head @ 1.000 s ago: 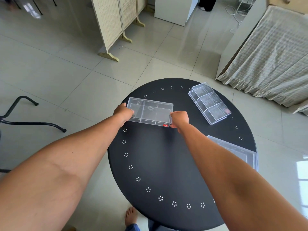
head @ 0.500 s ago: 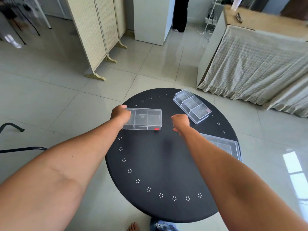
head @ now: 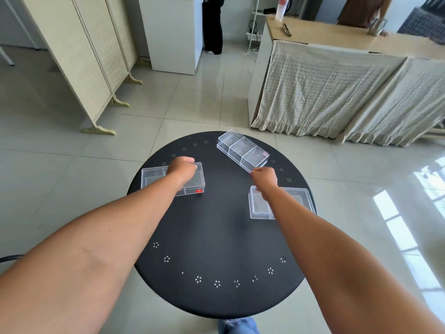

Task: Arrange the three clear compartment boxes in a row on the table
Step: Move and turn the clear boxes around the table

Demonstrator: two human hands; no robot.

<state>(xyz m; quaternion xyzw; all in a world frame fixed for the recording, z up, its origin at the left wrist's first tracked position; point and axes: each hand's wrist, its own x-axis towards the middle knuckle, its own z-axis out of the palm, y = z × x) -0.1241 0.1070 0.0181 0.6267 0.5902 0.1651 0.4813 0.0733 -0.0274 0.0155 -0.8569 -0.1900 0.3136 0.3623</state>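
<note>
Three clear compartment boxes lie on the round black table (head: 216, 237). The left box (head: 154, 177), with a red sticker, sits at the table's left edge. My left hand (head: 181, 171) hovers curled over its far right part; a grip is not evident. The far box (head: 243, 150) lies at an angle near the back edge. My right hand (head: 263, 178) is curled with its fingertips at that box's near corner. The right box (head: 296, 198) sits by the right edge, partly hidden under my right forearm.
A folding screen (head: 96, 56) and a white cabinet (head: 173, 32) stand at the back left. A cloth-draped counter (head: 325, 92) stands at the back right, and a person (head: 213, 25) stands behind the cabinet. The floor is tiled all around the table.
The left box went from the table's middle to its left edge. My right hand let go of it and moved right to the far box. My left hand shifted over the box's right part.
</note>
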